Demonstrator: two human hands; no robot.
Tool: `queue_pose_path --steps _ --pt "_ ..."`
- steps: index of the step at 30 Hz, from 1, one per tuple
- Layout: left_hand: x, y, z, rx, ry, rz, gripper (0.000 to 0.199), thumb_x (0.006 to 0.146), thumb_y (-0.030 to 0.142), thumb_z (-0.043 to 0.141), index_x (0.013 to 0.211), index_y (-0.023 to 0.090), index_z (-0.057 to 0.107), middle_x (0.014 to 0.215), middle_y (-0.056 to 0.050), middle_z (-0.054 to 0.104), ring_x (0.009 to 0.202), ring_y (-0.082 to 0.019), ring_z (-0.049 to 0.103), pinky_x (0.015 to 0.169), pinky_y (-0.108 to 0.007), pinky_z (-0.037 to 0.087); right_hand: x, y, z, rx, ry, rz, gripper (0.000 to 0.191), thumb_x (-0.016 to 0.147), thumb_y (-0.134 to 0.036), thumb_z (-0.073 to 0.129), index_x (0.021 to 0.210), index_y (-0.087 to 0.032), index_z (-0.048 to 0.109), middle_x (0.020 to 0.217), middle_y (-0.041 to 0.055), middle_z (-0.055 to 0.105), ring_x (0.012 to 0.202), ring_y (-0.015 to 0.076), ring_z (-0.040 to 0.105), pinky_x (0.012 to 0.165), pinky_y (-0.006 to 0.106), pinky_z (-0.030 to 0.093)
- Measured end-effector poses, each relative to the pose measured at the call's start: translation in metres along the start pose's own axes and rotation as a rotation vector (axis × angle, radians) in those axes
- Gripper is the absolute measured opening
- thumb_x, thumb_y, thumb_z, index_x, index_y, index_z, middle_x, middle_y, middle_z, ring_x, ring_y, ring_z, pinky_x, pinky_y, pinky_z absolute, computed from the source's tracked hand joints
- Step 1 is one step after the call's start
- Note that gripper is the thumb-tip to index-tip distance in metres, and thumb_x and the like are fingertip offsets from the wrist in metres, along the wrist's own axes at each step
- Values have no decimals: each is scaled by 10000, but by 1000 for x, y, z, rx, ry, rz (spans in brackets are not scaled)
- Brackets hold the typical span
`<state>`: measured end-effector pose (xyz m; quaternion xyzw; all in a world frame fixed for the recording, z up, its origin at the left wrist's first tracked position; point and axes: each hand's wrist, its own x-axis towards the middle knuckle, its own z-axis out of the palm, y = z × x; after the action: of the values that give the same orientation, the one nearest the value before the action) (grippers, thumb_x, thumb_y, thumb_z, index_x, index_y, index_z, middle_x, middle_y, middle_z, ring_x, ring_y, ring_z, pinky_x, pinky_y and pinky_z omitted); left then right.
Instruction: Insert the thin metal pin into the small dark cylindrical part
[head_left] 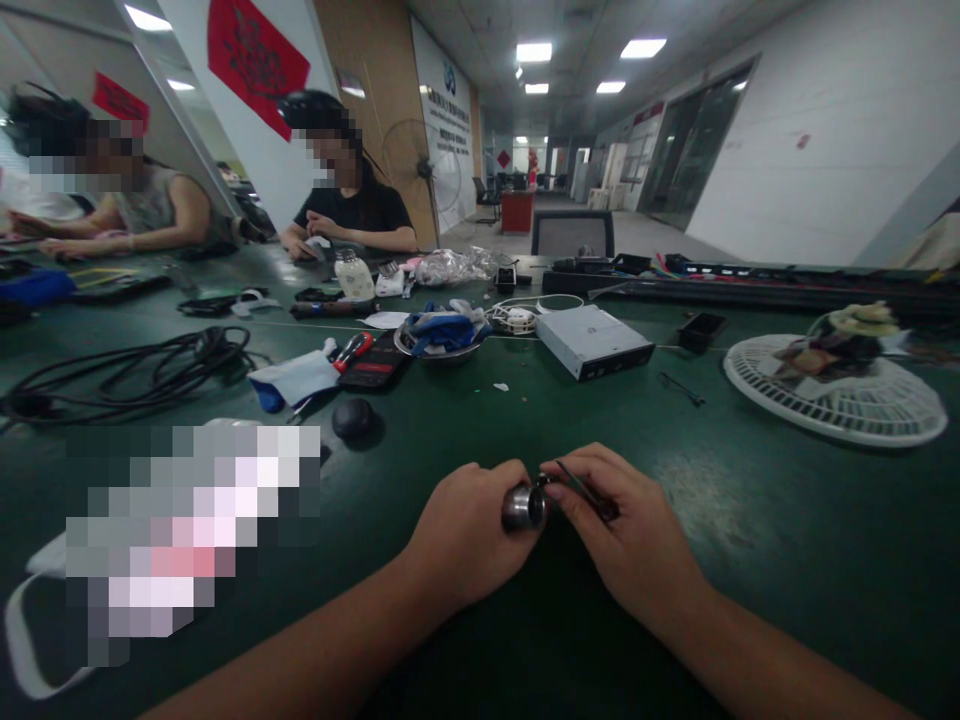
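Observation:
My left hand [476, 535] is wrapped round a shiny metal cylinder [525, 508], whose hollow open end faces right. Close beside it on the right, my right hand [619, 520] is closed, with a thin dark metal tool [581, 484] lying across its fingers. Thumb and index fingertip of that hand pinch a tiny dark piece [542, 480] near the cylinder's rim; its shape is too small to tell. Both hands are low over the green table [480, 425].
Ahead stand a silver disc drive [592, 340], a bowl [442, 350] with blue cloth and a white fan grille [832, 395]. A black mouse [354, 418], a coiled cable [150, 370] and a red screwdriver [354, 350] lie left. Two people sit at the far left.

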<state>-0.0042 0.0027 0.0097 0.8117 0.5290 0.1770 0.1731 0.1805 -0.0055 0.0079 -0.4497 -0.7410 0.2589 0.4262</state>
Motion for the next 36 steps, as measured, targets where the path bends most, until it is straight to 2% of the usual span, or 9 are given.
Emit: queue_pose_path --steps 3,6,9,16,19,23,28,36 --pt "1 1 -3 -84 64 -83 169 889 370 558 812 226 600 740 -12 668 681 -185 602 606 -304 385 -1 0 -1 17 5 -42 151 960 -226 587 1033 -247 717 983 25 679 882 154 642 747 278 510" --pt "2 1 -3 -82 54 -96 125 850 332 596 791 222 594 716 -6 657 657 -178 584 583 -298 351 -2 0 -1 53 -44 -75 150 960 -208 585 1026 -242 715 980 20 680 885 148 640 757 272 505" --pt "1 -1 -1 -26 19 -55 116 831 339 615 805 227 603 717 -4 653 685 -193 586 607 -310 351 -2 -1 1 63 -86 -65 107 938 -198 614 974 -230 710 948 11 672 849 139 632 742 264 497" --pt "0 -3 0 0 -62 12 96 840 304 577 870 226 625 780 -9 674 731 -190 602 648 -308 397 -2 2 2 5 -49 46 37 862 -207 686 891 -230 690 847 -17 625 652 112 545 584 256 425" --pt "1 -3 1 25 -74 24 88 828 297 581 858 222 616 772 -7 667 724 -189 594 658 -313 399 -1 3 1 33 -121 85 60 850 -214 690 905 -238 688 797 -27 624 642 114 547 585 254 423" --pt "1 -6 3 33 -78 67 78 816 290 585 844 220 603 763 1 659 694 -181 577 651 -321 385 -1 5 3 74 -211 133 106 855 -220 674 957 -248 685 822 -27 666 670 119 579 611 256 436" --pt "0 -6 3 -12 -89 157 132 803 248 572 920 232 629 801 16 683 706 -171 598 725 -346 398 0 4 4 -1 -207 137 105 826 -179 674 901 -248 702 787 -32 644 638 114 538 613 262 413" --pt "0 -3 1 -29 -99 176 63 770 259 597 807 215 621 737 28 664 682 -158 588 720 -346 388 -2 -1 2 -50 -230 83 108 828 -186 653 923 -236 663 764 -36 610 640 116 518 631 268 405"
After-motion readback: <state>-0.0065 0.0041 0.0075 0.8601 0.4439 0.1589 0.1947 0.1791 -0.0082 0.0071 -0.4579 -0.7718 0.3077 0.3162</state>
